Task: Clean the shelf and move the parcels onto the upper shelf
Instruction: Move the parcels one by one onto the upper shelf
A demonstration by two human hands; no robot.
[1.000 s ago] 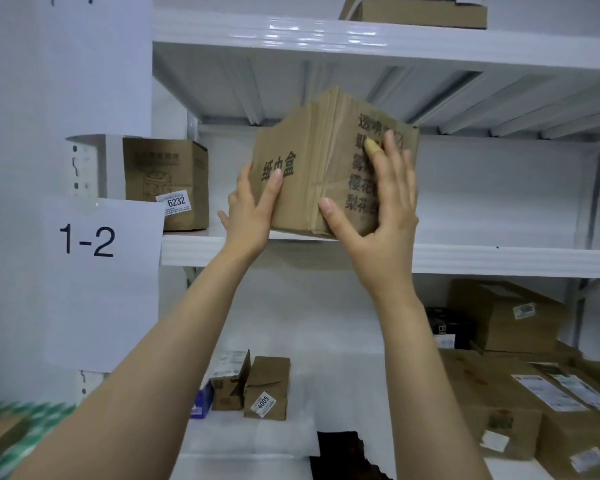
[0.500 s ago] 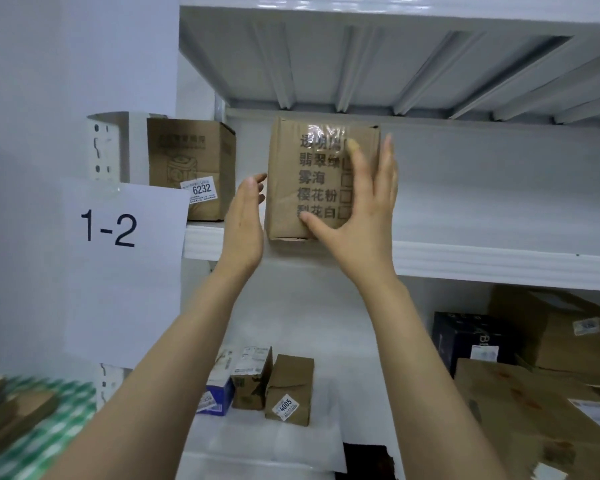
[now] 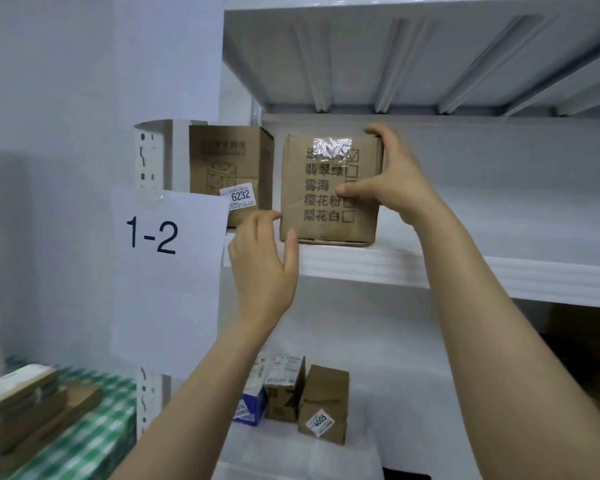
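Note:
A brown cardboard parcel printed with black characters and checkboxes stands upright on the white upper shelf. My right hand grips its right side, thumb across the front and fingers curled over the top right corner. My left hand hovers just off the parcel's lower left corner, fingers straight and relaxed, holding nothing. To the left on the same shelf stands another brown parcel labelled 6232.
A paper sign reading 1-2 hangs on the shelf post. On the lower shelf stand small parcels: a blue-white one, a brown one and one labelled 4005. Flat parcels lie on a green checked cloth at left. More boxes sit at lower right.
The parcel has come down to rest on the upper shelf beside the 6232 box. My left hand has come off it and dropped lower; my right hand shifted to the right side and top corner.

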